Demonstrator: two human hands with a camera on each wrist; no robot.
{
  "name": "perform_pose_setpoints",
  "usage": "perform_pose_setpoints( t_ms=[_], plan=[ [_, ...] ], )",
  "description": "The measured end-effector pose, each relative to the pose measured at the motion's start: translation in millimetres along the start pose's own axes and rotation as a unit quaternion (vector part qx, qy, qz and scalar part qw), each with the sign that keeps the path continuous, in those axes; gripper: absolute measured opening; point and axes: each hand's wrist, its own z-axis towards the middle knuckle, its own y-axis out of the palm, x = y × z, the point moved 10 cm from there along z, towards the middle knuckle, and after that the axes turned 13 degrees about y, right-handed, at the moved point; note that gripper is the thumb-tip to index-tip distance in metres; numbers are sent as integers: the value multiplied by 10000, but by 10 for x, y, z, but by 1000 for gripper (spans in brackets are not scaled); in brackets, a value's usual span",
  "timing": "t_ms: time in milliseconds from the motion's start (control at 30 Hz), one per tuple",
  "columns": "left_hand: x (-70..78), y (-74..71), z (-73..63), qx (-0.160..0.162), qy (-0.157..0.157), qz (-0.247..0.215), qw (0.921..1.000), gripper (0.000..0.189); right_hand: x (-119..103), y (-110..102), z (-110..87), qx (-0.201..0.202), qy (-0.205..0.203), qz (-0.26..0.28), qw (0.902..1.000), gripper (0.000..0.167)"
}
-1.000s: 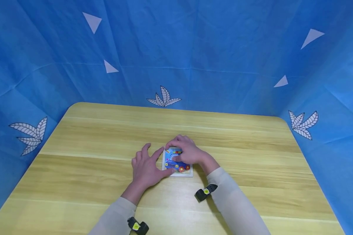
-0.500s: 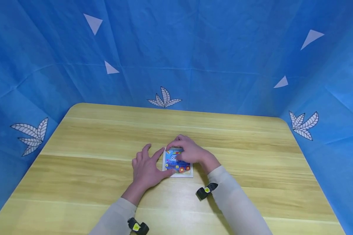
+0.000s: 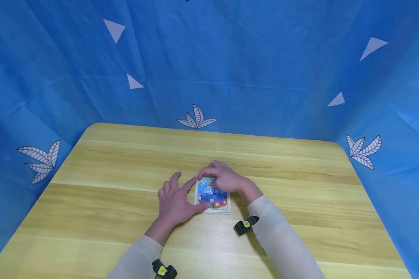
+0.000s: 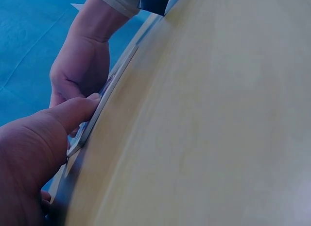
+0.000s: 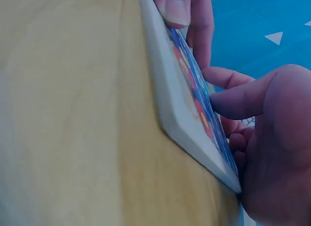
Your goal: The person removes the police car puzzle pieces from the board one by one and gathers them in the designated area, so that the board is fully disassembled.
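Observation:
A small square picture puzzle (image 3: pixel 214 199) lies on the table in front of me. It has a white frame and shows a blue vehicle with eyes and red wheels. My left hand (image 3: pixel 176 201) is spread at its left side, thumb resting over the near edge and index finger at the far left corner. My right hand (image 3: pixel 227 179) bends over the far side; its index fingertip is near the far left corner and its thumb touches the picture. In the right wrist view that thumb (image 5: pixel 238 102) meets the puzzle's face. Whether it pinches a piece is hidden.
The wood-grain table (image 3: pixel 125 162) extends around the puzzle on all sides. Blue cloth (image 3: pixel 230 58) with white triangles and leaf prints hangs behind and beside it. A black strap (image 3: pixel 246 224) sits on the right sleeve, another strap (image 3: pixel 164 269) on the left.
The right thumb has shifted a little up and right over the picture, showing more of the vehicle's eyes. My left hand keeps its place at the puzzle. The head view has tilted slightly.

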Motion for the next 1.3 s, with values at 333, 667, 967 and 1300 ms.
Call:
perform_pose_setpoints(
  t_ms=[333,667,967,1300],
  plan=[
    [-19,18,2,-60,-10,22,10000,96,-17,2,-8,164,-153,-207,9995,44],
    [-24,8,-5,14,34,22,10000,96,-26,9,-25,206,-291,-36,9994,43],
    [-38,16,-11,27,38,75,10000,96,-17,-2,-38,311,-438,349,9979,38],
    [-3,3,-12,45,54,22,10000,95,50,-26,-42,531,-288,562,9966,30]
  ],
)
